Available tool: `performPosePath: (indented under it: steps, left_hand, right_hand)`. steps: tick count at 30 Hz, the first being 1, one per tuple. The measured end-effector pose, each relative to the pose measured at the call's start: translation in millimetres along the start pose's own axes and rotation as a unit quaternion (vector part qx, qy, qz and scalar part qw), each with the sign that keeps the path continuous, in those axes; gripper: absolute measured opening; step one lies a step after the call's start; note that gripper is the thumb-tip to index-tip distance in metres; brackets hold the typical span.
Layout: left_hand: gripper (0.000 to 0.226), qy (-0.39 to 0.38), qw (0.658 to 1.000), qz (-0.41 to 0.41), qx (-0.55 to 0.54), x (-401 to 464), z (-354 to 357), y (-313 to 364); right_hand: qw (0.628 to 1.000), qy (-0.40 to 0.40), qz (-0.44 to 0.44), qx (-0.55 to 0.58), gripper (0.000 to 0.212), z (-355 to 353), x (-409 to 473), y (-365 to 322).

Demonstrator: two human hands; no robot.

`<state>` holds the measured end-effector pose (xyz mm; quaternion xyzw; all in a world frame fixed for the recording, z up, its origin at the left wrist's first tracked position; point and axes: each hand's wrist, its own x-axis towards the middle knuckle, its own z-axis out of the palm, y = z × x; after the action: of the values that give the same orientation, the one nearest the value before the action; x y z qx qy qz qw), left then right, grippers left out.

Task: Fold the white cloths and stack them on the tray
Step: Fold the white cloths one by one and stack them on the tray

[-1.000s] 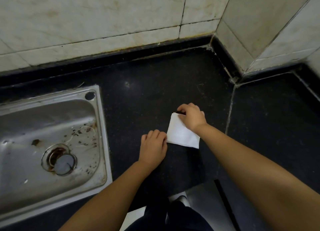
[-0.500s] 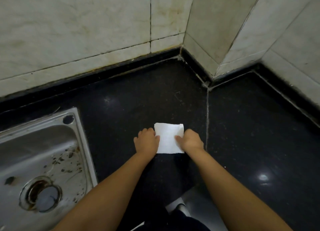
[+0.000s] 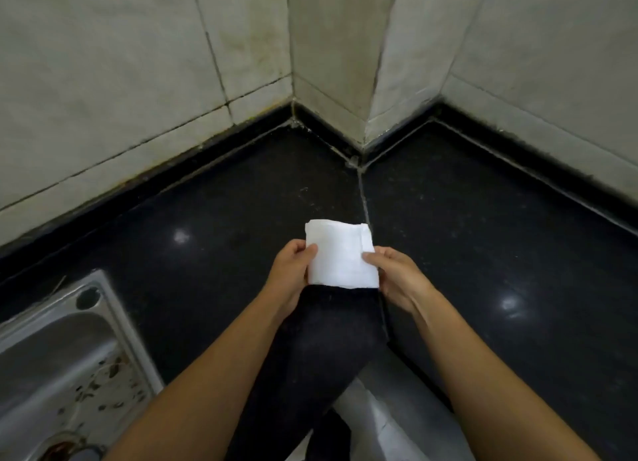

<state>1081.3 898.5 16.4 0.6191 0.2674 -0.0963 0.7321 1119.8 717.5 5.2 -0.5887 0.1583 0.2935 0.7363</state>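
above the dark polished stone bench [image 3: 214,225], near its inner corner, a small folded white cloth [image 3: 340,255] is held between both hands. its left edge is pinched by the left hand [image 3: 290,272], whose thumb is laid on the top face while the curled fingers are tucked beneath; the grip is closed on the cloth. its right edge is pinched in the same way by the right hand [image 3: 397,276], thumb on top near the upper right part, fingers curled under. the cloth is seen as a neat rectangle, with a narrower folded layer visible along its right side. whether it rests on the bench or is lifted just clear cannot be told. a seam in the stone is seen running from the corner toward the cloth. pale, stained marble wall tiles [image 3: 103,80] are set behind the bench, meeting at a projecting corner. at the lower left, part of a stainless steel sink [image 3: 51,364] is let into the bench, with brown specks scattered in its basin, well apart from the cloth.
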Motion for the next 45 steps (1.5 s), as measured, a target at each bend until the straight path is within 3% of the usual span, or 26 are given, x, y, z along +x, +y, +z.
performPosePath:
  steps: [3,8,14,17,20,24,29,37,40,45]
  left_hand:
    - [0.017,-0.103,0.995,-0.001,-0.002,-7.8,39.3,8.8]
    - [0.025,-0.248,0.969,-0.005,0.025,-44.0,117.8,8.2]
    - [0.026,-0.418,0.904,-0.057,0.064,-135.5,208.9,-31.6]
    - [0.026,-0.471,0.875,-0.079,0.076,-192.2,243.3,-67.1]
    - [0.023,-0.520,0.843,-0.085,0.112,-252.6,267.0,-109.7]
    - [0.024,-0.543,0.805,-0.034,0.237,-327.8,297.1,-171.7]
    - [0.013,-0.593,0.709,0.078,0.373,-416.4,336.8,-237.4]
    - [0.015,-0.675,0.628,0.144,0.360,-537.1,405.3,-318.1]
    - [0.007,-0.711,0.600,0.112,0.350,-574.1,444.2,-342.8]
    - [0.011,-0.752,0.572,0.053,0.324,-631.7,530.5,-363.9]
  right_hand:
    - [0.995,0.014,-0.019,0.093,0.028,-36.6,-27.4,-2.1]
    - [0.979,0.065,-0.025,0.194,0.022,-93.5,-100.5,8.3]
    - [0.950,0.118,-0.044,0.286,0.024,-157.7,-220.6,61.4]
    - [0.918,0.123,-0.092,0.366,0.037,-186.5,-289.9,105.2]
    - [0.871,0.207,-0.160,0.416,0.037,-210.9,-365.9,152.9]
    - [0.831,0.406,-0.193,0.328,0.027,-234.3,-466.0,220.1]
    - [0.753,0.578,-0.179,0.258,0.017,-246.6,-569.4,284.5]
    - [0.614,0.715,-0.202,0.268,0.017,-274.4,-680.0,354.1]
    - [0.582,0.742,-0.207,0.259,0.021,-306.4,-716.1,367.2]
    - [0.562,0.758,-0.229,0.238,0.020,-385.3,-782.4,361.3]
